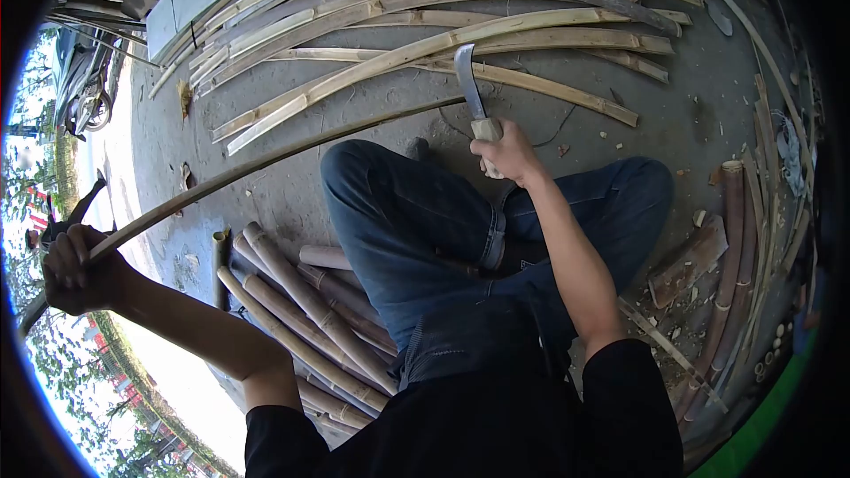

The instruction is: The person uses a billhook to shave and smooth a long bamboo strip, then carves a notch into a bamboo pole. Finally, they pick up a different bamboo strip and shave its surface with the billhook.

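My left hand (78, 273), raised at the far left, is wrapped round a long, thin bamboo strip (266, 158). From there the strip runs up and to the right, its far end meeting or passing close by the blade in front of my knees; contact is not certain. In my right hand (512, 155) is a curved knife (467, 80), gripped by its pale wooden handle. The blade points away from me and hooks to the left at the tip. My legs (416, 221) are crossed on the floor beneath both hands.
Split bamboo strips (425, 40) lie spread across the concrete floor ahead. Bamboo poles (301, 301) are piled at my left leg. To the right are a wooden block (689, 261), more poles (728, 257) and scattered chips. A motorcycle (93, 97) stands beyond at the left.
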`<state>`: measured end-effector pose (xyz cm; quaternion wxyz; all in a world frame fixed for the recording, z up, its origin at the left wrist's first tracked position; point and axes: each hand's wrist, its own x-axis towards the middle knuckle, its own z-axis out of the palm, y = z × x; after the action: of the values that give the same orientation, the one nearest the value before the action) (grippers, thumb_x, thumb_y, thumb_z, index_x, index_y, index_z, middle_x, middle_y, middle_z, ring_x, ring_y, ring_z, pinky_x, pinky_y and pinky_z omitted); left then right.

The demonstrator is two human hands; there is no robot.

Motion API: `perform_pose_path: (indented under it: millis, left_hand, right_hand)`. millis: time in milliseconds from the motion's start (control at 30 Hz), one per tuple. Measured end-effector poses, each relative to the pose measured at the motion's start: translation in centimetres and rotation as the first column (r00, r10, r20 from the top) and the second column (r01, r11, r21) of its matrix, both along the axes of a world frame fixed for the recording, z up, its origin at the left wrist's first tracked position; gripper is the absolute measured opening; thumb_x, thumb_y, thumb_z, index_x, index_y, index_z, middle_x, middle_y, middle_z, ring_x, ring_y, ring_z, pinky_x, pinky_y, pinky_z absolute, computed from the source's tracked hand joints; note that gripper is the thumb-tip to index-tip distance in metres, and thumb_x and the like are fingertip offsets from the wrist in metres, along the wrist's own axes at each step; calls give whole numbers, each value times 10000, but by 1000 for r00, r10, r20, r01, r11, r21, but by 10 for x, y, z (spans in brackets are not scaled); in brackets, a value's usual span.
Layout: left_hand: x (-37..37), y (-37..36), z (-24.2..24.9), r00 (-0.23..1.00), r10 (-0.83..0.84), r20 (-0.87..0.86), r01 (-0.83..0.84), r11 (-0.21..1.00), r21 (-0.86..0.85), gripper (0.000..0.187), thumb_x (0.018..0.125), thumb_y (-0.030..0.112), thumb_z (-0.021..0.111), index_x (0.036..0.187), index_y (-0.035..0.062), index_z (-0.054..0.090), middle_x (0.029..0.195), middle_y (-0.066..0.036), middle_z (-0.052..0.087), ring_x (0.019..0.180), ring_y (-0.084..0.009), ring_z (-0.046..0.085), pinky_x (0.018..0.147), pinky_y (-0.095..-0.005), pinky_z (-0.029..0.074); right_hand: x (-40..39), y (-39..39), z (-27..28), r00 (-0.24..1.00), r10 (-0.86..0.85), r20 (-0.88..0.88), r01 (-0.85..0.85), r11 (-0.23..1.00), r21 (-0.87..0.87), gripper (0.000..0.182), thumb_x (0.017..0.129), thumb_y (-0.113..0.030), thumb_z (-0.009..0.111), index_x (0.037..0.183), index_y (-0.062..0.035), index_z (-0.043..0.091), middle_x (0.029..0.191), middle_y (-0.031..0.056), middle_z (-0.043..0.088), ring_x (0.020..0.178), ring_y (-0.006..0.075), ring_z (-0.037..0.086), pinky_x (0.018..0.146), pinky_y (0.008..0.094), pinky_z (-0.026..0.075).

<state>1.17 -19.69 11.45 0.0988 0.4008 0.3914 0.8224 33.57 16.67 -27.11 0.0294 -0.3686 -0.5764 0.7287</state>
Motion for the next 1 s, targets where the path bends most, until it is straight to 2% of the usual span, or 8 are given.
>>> perform_pose_path:
  millis: [233,333,533,733,833,867,900,1000]
  left_hand:
    - [5,-5,-4,998,52,-19,-52,999,-8,352,902,112,506,580,188,384,514,46,390,454,-60,404,546,-256,377]
    - [0,-8,-1,999,46,-3,-46,998,-31,335,855,91,511,562,191,384,508,61,384,453,-60,403,559,-255,394]
    - [-4,-5,2,999,24,23,-23,999,-46,320,849,98,511,570,185,382,503,59,374,446,-68,394,564,-261,395]
    - [-6,7,-15,814,580,36,-570,809,-147,333,914,157,536,631,159,361,591,11,343,532,-119,370,554,-298,373]
    - [6,4,-23,782,622,44,-613,780,-129,337,920,167,534,629,157,365,579,9,337,515,-120,363,551,-295,371]
    - [4,-16,-24,904,426,40,-419,899,-126,329,921,165,521,629,157,370,572,14,335,497,-120,362,543,-291,370]
    - [35,11,-20,823,568,32,-564,822,-83,365,934,187,506,604,170,352,529,35,317,454,-96,334,489,-267,358]
    - [70,11,-15,911,413,-5,-412,910,-44,363,942,206,480,603,168,355,529,30,302,456,-100,319,484,-275,345]
  right_hand:
    - [1,-17,38,982,189,-10,-188,981,50,315,752,-118,724,1009,42,637,782,141,685,600,240,677,578,366,539]
    - [5,-36,59,970,235,68,-241,876,418,426,731,-199,755,1060,39,625,958,265,693,910,458,673,845,457,540]
    - [-2,-70,37,963,155,222,-252,810,529,561,761,-193,749,1237,43,567,974,291,692,948,454,679,854,492,543]
    - [-28,-66,37,923,112,368,-330,722,608,605,761,-184,779,1281,28,552,979,286,700,960,447,684,860,499,551]
    - [-22,-64,59,896,125,427,-392,675,625,546,800,-186,752,1273,-6,547,974,252,708,972,438,689,878,499,554]
    - [-19,-60,55,856,81,510,-424,673,606,491,805,-161,735,1234,-4,556,985,248,710,977,431,690,879,491,556]
    - [-14,-49,44,807,40,589,-459,671,583,436,810,-137,718,1195,-2,566,996,244,712,982,425,692,880,484,559]
    - [37,9,-21,692,158,705,-624,621,474,413,799,-127,698,1179,7,604,1125,251,689,1081,389,667,921,455,546]
